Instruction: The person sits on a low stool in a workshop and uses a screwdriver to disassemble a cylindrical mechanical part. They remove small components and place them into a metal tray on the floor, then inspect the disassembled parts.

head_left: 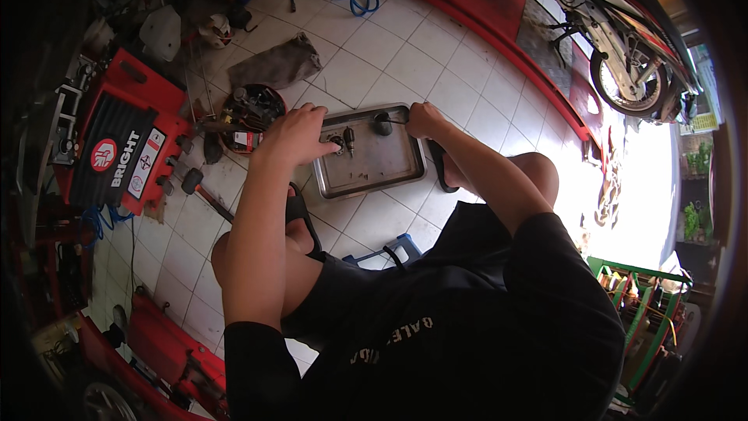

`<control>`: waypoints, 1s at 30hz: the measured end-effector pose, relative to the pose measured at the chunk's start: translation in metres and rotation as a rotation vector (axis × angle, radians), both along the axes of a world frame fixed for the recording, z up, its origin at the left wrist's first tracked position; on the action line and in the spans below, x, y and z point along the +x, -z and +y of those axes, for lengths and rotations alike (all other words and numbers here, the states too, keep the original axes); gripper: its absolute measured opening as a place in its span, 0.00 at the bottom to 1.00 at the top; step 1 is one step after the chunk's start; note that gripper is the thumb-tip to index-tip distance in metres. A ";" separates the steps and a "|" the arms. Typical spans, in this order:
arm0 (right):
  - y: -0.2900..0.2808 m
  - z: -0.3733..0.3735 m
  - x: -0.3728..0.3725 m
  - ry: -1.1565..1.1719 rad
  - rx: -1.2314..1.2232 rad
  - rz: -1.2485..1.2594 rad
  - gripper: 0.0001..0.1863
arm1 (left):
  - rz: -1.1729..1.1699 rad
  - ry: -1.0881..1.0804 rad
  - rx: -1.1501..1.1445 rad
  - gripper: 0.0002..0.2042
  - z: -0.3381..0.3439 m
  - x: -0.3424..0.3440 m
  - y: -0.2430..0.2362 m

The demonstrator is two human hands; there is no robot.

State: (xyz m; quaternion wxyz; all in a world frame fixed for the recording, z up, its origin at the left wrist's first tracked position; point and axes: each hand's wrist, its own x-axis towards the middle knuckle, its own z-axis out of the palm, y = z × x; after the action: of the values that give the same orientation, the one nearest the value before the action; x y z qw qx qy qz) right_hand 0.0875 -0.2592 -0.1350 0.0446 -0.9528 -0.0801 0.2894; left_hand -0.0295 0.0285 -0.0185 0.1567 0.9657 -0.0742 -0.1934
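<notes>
A shallow rectangular metal tray [372, 189] lies on the floor between my feet. My right hand [425, 121] is closed at its far right corner, around the thin handle of a tool with a dark, rounded head [382, 124]; I cannot make out its exact kind. That head is over the tray. At the tray's left rim is my left hand [296, 134], thumb held apart from the fingers and pointing inward. Close to the thumb are a small dark metal part [337, 143] and a slim, spindle-shaped metal part [349, 139]. Small bits lie near the tray's front side.
A round container of tools [253, 113] stands left of the tray, with a grey cloth [276, 62] beyond it. Further left are a red and black machine [125, 144] and a black-headed mallet [192, 182]. A motorcycle [623, 54] stands far right, past a red lift [499, 31].
</notes>
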 end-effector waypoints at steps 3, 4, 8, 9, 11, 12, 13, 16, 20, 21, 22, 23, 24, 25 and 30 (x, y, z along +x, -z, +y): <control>-0.004 -0.004 -0.001 -0.044 -0.041 0.040 0.19 | 0.003 -0.009 -0.011 0.34 -0.003 0.001 -0.005; -0.003 -0.007 -0.002 -0.028 -0.042 0.047 0.19 | 0.021 -0.023 -0.022 0.35 -0.006 0.000 -0.014; -0.003 -0.017 -0.004 0.040 -0.005 0.064 0.18 | 0.012 -0.038 -0.042 0.36 -0.006 -0.003 -0.014; -0.004 -0.017 -0.005 0.058 0.016 0.065 0.18 | 0.007 -0.033 -0.023 0.35 -0.003 -0.004 -0.011; 0.002 -0.020 -0.003 0.089 0.001 0.101 0.18 | -0.007 -0.008 0.011 0.33 -0.001 -0.002 -0.007; 0.005 -0.020 -0.002 0.103 -0.006 0.120 0.18 | -0.008 -0.005 0.011 0.33 -0.001 -0.002 -0.004; 0.013 -0.027 -0.004 0.098 0.012 0.051 0.17 | -0.010 0.005 0.005 0.33 -0.002 -0.001 0.000; 0.029 -0.042 -0.005 0.078 0.054 -0.088 0.14 | -0.001 0.005 0.002 0.33 -0.005 0.002 -0.003; 0.028 -0.044 -0.005 0.087 0.062 -0.044 0.14 | 0.005 -0.007 0.003 0.33 -0.004 -0.001 -0.005; 0.027 -0.044 -0.006 0.094 0.065 -0.026 0.14 | 0.006 -0.006 0.003 0.33 -0.004 -0.001 -0.004; 0.026 -0.045 -0.006 0.098 0.063 -0.021 0.14 | 0.006 -0.002 0.002 0.33 -0.004 0.000 -0.005; 0.025 -0.045 -0.006 0.102 0.062 -0.017 0.14 | 0.006 0.001 0.002 0.33 -0.005 0.001 -0.005; 0.024 -0.045 -0.007 0.106 0.061 -0.012 0.14 | 0.016 -0.010 -0.011 0.34 -0.006 0.001 -0.006; 0.024 -0.046 -0.007 0.091 0.061 -0.028 0.14 | 0.026 -0.020 -0.025 0.35 -0.008 0.001 -0.010; 0.019 -0.045 -0.010 0.082 0.065 -0.043 0.15 | 0.030 -0.031 -0.038 0.36 -0.009 0.000 -0.014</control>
State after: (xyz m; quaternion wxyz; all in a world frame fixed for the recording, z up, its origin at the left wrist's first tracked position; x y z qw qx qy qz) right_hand 0.0772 -0.3038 -0.1541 0.0855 -0.9593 -0.0514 0.2641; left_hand -0.0292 0.0193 -0.0048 0.1790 0.9605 -0.0602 -0.2042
